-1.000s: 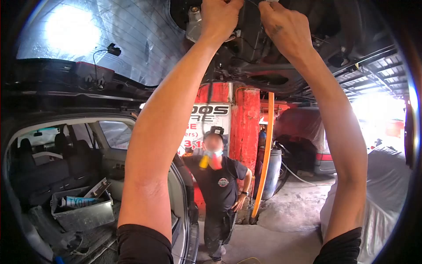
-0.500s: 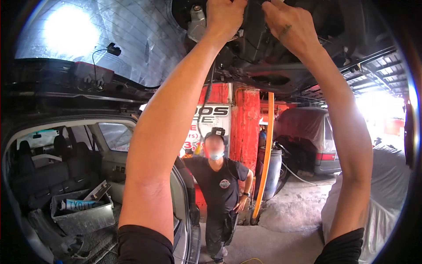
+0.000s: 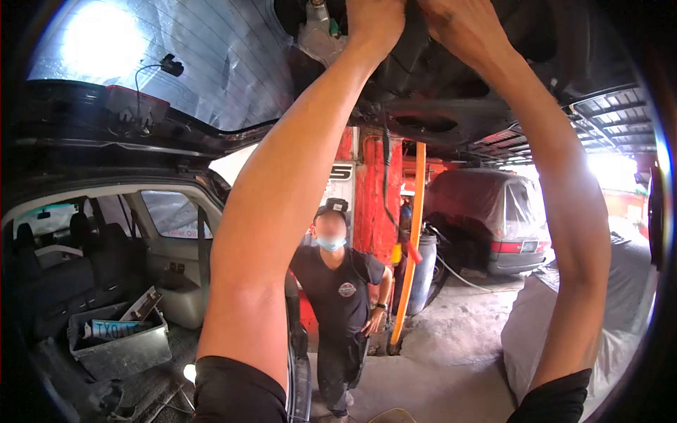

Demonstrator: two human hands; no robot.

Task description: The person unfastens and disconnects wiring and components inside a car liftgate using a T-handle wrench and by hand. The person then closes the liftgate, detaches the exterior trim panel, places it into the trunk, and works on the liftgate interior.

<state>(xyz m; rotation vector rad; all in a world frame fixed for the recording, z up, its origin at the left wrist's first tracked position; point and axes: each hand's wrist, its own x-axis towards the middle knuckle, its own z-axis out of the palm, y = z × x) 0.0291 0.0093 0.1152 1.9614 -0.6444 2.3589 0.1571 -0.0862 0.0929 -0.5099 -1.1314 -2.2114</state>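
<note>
Both arms reach up to the underside of a raised car tailgate with its inner side bare. At the top edge of the view, my left hand is closed, its fingertips cut off. Close beside it on the right, my right hand has curled fingers against the dark panel. Whatever either hand grips is out of sight. Left of my left hand sits a silver motor-like part with a green spot. Further left is the tailgate's rear window, with a small black connector on a wire near its lower edge.
A person in dark clothes stands facing me below the tailgate. The open cargo area holds a grey bin with a licence plate. Behind are an orange pole, a blue drum, a parked van and a covered shape.
My view has shifted slightly, and both hands now sit higher, partly beyond the top edge. The hanging dark cable appears further right. The standing person keeps the same pose.
</note>
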